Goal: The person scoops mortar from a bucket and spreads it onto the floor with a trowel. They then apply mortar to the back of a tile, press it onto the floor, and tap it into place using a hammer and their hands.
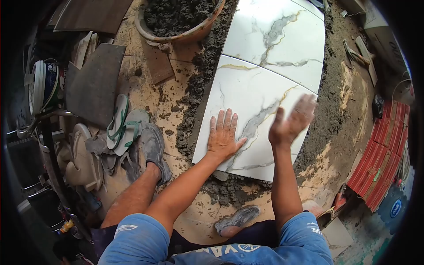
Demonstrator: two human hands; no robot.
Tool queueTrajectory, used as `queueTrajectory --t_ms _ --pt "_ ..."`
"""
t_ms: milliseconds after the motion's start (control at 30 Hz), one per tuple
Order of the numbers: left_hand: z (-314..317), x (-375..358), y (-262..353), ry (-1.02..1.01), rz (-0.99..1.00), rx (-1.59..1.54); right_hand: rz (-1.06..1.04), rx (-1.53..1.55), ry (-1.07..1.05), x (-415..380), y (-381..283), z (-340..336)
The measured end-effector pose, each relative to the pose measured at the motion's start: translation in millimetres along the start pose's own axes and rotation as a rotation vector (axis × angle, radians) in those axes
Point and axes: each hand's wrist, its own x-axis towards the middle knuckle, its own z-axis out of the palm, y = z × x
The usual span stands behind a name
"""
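A white marble-pattern tile (247, 92) with grey and gold veins lies on a bed of dark wet mortar (194, 88). My left hand (223, 134) rests flat on the tile's near part, fingers spread. Raised just above the tile's right side, my right hand (291, 121) is blurred, fingers apart and holding nothing. A second matching tile (282, 35) lies beyond, edge to edge with the first.
A round tub of mortar (176, 20) stands at the top. Green-strapped flip-flops (121, 126), grey slabs (95, 81) and a bucket (44, 84) crowd the left. My mortar-covered feet (154, 150) rest on the floor. Red tile boxes (380, 154) are stacked at right.
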Motion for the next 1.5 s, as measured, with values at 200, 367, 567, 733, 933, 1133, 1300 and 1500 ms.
queueTrajectory --t_ms 200,367,567,733,933,1133,1300,1500 --pt "6 0 -1 0.090 0.014 0.052 0.060 -0.149 -0.325 0 24 70" --pt "5 0 7 0.074 -0.055 0.007 -0.318 -0.035 -0.202 9 31 5" --pt "23 -40 42 0.130 -0.203 -0.153 -0.598 0.225 0.001 4 -3 -81" --pt "27 -48 41 0.219 -0.300 -0.156 -0.740 -0.256 -0.503 -72 45 46" --pt "27 -46 43 0.252 -0.303 -0.149 -0.704 0.205 -0.199 -52 -6 -17" --pt "31 -45 43 0.274 -0.310 -0.142 -0.633 -0.106 -0.446 -65 22 64" --pt "24 -47 37 0.282 -0.307 -0.141 -0.621 -0.057 -0.435 -50 -7 15" --pt "22 -51 27 0.272 -0.356 -0.188 -0.778 -0.210 -0.494 -49 -24 73"
